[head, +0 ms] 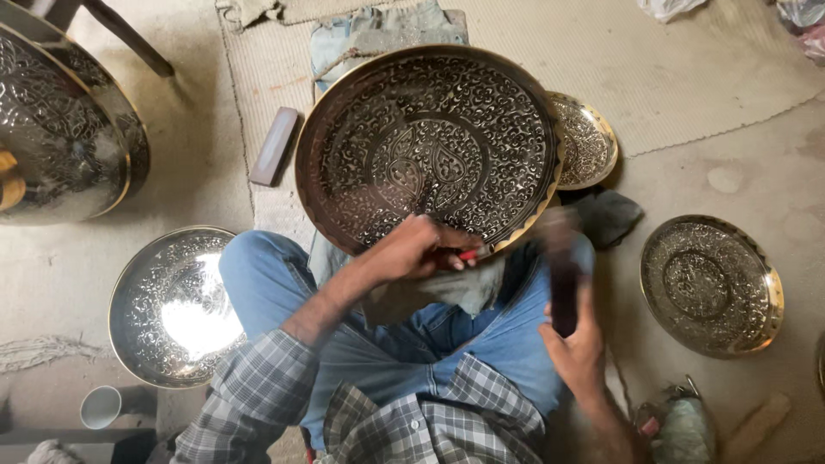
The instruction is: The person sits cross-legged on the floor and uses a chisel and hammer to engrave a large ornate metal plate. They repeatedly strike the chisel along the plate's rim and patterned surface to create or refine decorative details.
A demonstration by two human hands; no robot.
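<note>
A large round engraved metal tray (430,146), dark with floral pattern and a brass rim, leans on my lap. My left hand (418,249) rests on its lower rim, shut on a thin red-handled tool (467,254) whose tip touches the tray. My right hand (574,344) is raised to the right of the tray, shut on a dark hammer (563,283) that is blurred by motion. A grey cloth (447,288) lies over my jeans under the tray.
A smaller engraved plate (589,142) lies behind the tray's right edge. Another engraved plate (713,283) lies on the floor at right, a shiny one (172,305) at left, and a big one (60,129) far left. A rectangular stone block (275,146) lies on the mat.
</note>
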